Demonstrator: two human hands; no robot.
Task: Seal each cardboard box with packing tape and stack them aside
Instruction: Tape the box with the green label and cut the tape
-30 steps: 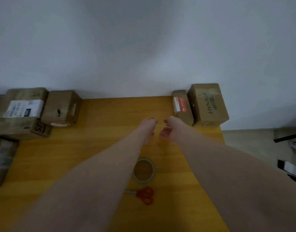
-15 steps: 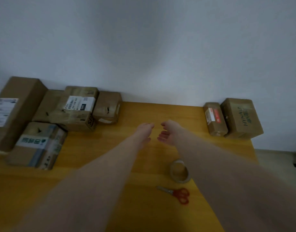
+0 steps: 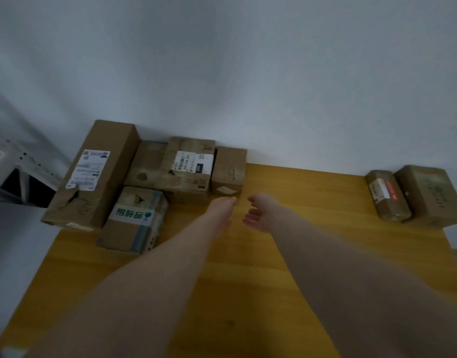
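Several cardboard boxes cluster at the table's far left. A small plain box [image 3: 228, 170] stands nearest my hands, beside a labelled box [image 3: 190, 166], a long box [image 3: 93, 174] and a box with green print [image 3: 135, 219]. Both arms stretch forward over the yellow table [image 3: 248, 267]. My left hand [image 3: 222, 208] is empty, its fingertips just short of the small box's front. My right hand [image 3: 259, 211] hovers beside it, fingers relaxed, holding nothing. Two more boxes, a narrow one with a red label [image 3: 386, 195] and a larger one [image 3: 429, 195], sit at the far right. Tape and scissors are out of view.
A white wall rises right behind the boxes. A metal shelf frame [image 3: 20, 161] stands off the table's left side. Grey floor shows past the table's right edge [image 3: 454, 254].
The view has swung left and up, bringing the left cluster of boxes to the centre. Both hands have reached toward the small plain box. The tape roll and scissors have dropped out of view.
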